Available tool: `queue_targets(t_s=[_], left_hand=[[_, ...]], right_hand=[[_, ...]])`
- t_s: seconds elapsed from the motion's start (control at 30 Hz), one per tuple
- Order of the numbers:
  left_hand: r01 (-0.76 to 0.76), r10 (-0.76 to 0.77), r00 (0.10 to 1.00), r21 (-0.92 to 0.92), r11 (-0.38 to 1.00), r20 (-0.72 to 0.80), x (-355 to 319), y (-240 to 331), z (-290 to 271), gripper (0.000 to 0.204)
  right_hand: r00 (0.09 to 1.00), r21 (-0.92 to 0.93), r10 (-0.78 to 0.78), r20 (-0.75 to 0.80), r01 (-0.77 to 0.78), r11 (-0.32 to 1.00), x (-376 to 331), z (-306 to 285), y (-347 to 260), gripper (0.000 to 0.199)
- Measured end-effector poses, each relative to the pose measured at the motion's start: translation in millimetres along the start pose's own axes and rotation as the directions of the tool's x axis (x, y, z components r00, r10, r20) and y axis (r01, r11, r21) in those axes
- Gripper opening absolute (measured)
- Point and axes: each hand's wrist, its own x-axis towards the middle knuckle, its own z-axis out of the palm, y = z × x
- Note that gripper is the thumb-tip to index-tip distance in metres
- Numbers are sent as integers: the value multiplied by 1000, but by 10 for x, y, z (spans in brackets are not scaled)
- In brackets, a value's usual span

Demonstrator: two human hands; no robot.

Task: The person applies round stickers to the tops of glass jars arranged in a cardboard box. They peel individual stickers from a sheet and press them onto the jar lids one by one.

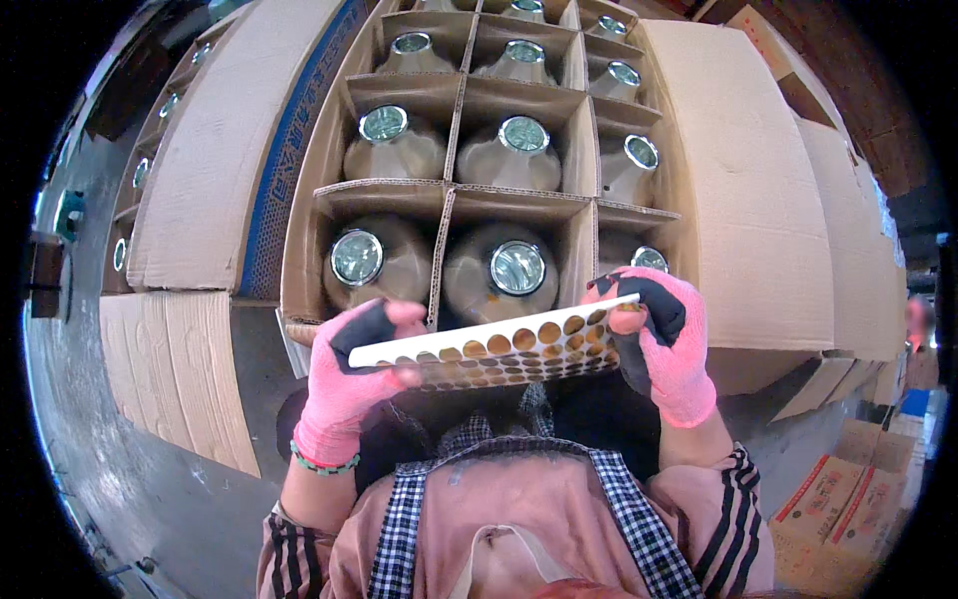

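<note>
The divided carton is split by cardboard dividers into cells in three columns, and each cell whose inside shows has one rounded glass jar in it, its mouth ringed in shiny silver. In the carton's nearest row are a left jar, a middle jar and a right jar, the last partly hidden by the right hand. At the carton's near side is a white sheet with gold discs, held at a tilt. The left hand pinches its left end between thumb and fingers; the right hand pinches its right end likewise. Both wear pink gloves with dark palms. Left of the carton, a second carton also holds silver-rimmed jars, one behind another.
</note>
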Motion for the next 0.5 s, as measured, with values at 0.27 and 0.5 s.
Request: queue_targets(t_s=[0.27, 0.5], left_hand=[[-127, 126, 992, -155, 980, -17, 42, -53, -1, 17], [-55, 55, 998, -7, 998, -9, 37, 23, 65, 37]], right_hand=[[981, -201, -127, 146, 155, 967, 69, -24, 64, 24], [988, -138, -82, 132, 100, 985, 134, -88, 123, 21]])
